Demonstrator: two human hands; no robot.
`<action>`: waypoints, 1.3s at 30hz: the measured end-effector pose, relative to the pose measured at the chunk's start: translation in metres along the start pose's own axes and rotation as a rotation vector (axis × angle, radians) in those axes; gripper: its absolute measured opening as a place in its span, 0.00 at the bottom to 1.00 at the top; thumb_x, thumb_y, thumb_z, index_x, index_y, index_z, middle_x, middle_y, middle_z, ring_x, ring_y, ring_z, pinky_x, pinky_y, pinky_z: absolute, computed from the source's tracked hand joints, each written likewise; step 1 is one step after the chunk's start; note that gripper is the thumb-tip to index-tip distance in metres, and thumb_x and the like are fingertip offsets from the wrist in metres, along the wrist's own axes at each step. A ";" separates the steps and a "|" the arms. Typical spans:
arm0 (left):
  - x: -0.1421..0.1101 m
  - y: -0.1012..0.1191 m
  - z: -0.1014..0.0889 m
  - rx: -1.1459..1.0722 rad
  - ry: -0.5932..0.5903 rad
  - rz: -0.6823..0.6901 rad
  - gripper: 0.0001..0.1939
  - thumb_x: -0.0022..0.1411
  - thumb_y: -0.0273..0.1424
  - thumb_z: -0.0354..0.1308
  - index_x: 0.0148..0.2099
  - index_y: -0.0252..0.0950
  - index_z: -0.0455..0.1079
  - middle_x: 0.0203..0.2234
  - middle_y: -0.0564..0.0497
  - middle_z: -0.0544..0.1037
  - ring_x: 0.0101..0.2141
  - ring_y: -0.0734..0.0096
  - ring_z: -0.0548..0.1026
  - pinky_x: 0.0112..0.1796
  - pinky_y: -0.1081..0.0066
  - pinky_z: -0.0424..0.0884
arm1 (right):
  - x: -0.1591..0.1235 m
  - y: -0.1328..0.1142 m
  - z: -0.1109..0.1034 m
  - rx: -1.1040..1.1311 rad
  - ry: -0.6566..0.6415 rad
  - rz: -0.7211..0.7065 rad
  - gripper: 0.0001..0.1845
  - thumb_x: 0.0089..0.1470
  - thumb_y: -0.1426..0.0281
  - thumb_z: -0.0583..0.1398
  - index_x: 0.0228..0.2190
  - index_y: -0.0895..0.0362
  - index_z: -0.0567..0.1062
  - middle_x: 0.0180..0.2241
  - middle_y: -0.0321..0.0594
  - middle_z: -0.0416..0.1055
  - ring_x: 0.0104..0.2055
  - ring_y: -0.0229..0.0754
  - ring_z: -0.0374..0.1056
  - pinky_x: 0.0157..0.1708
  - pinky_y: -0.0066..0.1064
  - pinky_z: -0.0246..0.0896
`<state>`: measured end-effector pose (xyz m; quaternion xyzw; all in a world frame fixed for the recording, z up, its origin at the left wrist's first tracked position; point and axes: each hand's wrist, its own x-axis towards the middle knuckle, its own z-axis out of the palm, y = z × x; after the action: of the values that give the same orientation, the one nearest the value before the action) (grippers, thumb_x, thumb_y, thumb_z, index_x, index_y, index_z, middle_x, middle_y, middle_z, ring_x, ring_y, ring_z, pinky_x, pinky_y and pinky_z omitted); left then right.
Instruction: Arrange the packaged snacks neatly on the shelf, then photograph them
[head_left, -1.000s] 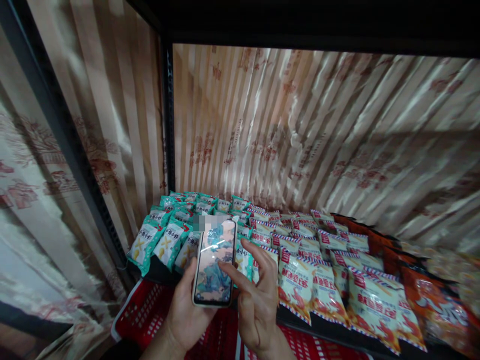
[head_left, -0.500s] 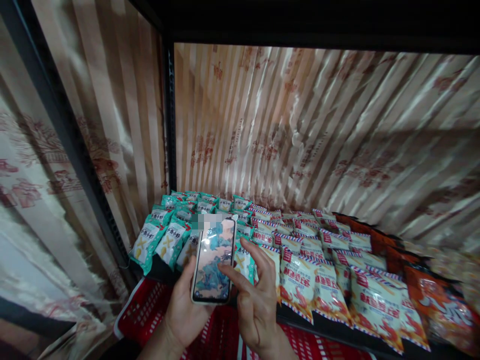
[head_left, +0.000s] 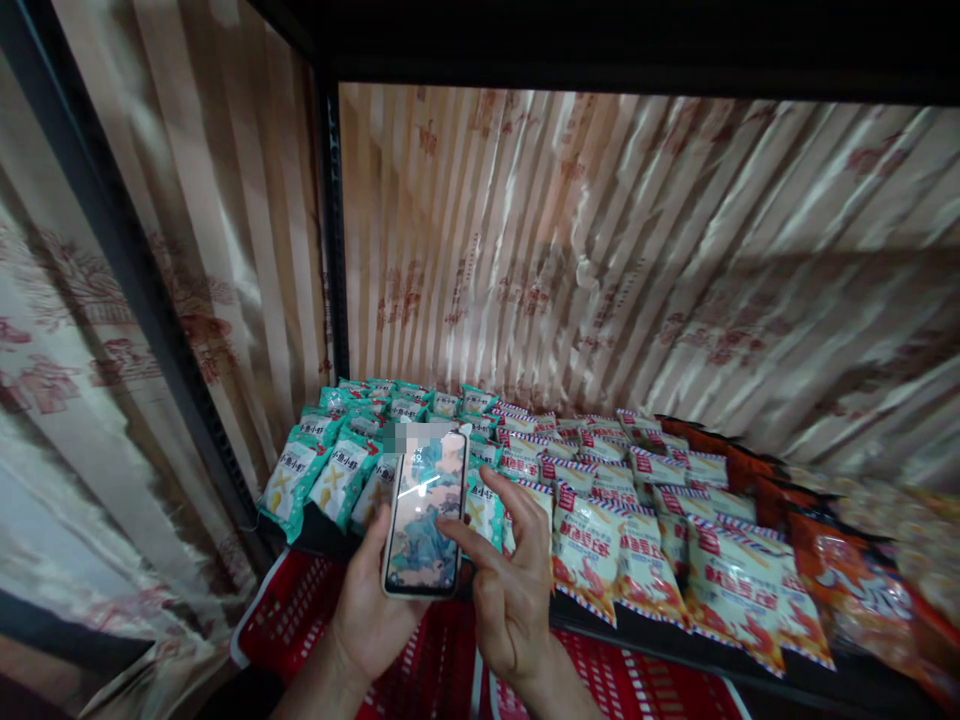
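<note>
My left hand [head_left: 369, 618] grips a smartphone [head_left: 425, 512] upright, its lit screen showing a blue and peach picture. My right hand [head_left: 507, 585] hovers beside it with fingers spread, the index fingertip touching the lower right of the screen. Both hands are in front of a shelf stocked with snack packets: teal packets [head_left: 324, 470] to the left and white-and-red packets [head_left: 645, 545] to the right, lying in rows.
Orange packets [head_left: 851, 575] lie at the shelf's far right. A red plastic basket [head_left: 296, 625] sits below the shelf edge under my hands. A black upright post [head_left: 335, 230] frames the shelf. Striped patterned fabric [head_left: 600, 250] lines the back and left side.
The view has shifted slightly. The phone and both hands stay almost in place, with my right index finger still at the screen.
</note>
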<state>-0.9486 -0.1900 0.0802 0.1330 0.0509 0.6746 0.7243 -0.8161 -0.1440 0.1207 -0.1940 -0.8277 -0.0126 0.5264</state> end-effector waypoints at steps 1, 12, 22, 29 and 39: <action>0.000 0.000 0.000 0.001 -0.006 0.004 0.21 0.68 0.38 0.43 0.52 0.34 0.71 0.45 0.46 0.77 0.45 0.65 0.75 0.53 0.66 0.62 | 0.000 0.000 0.000 0.004 -0.003 0.000 0.25 0.62 0.65 0.41 0.40 0.55 0.76 0.59 0.44 0.52 0.59 0.52 0.51 0.52 0.51 0.50; -0.007 0.007 0.003 0.015 0.067 -0.005 0.22 0.68 0.39 0.42 0.50 0.34 0.72 0.43 0.46 0.78 0.42 0.65 0.76 0.52 0.65 0.63 | -0.001 -0.003 0.006 -0.004 -0.012 -0.004 0.25 0.61 0.65 0.42 0.39 0.54 0.77 0.58 0.44 0.54 0.57 0.52 0.54 0.50 0.52 0.56; -0.002 0.005 0.003 0.003 0.032 0.000 0.22 0.68 0.39 0.41 0.51 0.35 0.71 0.45 0.47 0.77 0.46 0.65 0.74 0.53 0.65 0.61 | -0.002 -0.002 0.006 -0.015 -0.003 0.011 0.24 0.60 0.66 0.42 0.39 0.53 0.77 0.59 0.43 0.53 0.58 0.52 0.53 0.51 0.52 0.54; -0.001 0.002 0.000 0.023 -0.025 0.011 0.22 0.68 0.39 0.42 0.52 0.34 0.71 0.46 0.45 0.76 0.49 0.62 0.72 0.55 0.64 0.58 | -0.002 -0.002 0.003 -0.013 -0.006 -0.005 0.24 0.61 0.65 0.42 0.38 0.54 0.77 0.59 0.44 0.53 0.58 0.52 0.53 0.51 0.51 0.54; -0.003 0.002 0.002 0.032 -0.031 0.021 0.22 0.68 0.38 0.40 0.52 0.35 0.70 0.46 0.46 0.76 0.51 0.62 0.70 0.56 0.63 0.57 | -0.003 -0.005 0.004 -0.014 -0.006 -0.010 0.23 0.60 0.66 0.43 0.39 0.54 0.77 0.59 0.44 0.53 0.57 0.52 0.54 0.51 0.51 0.55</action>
<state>-0.9501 -0.1928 0.0818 0.1558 0.0489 0.6792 0.7155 -0.8197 -0.1488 0.1173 -0.1937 -0.8302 -0.0206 0.5223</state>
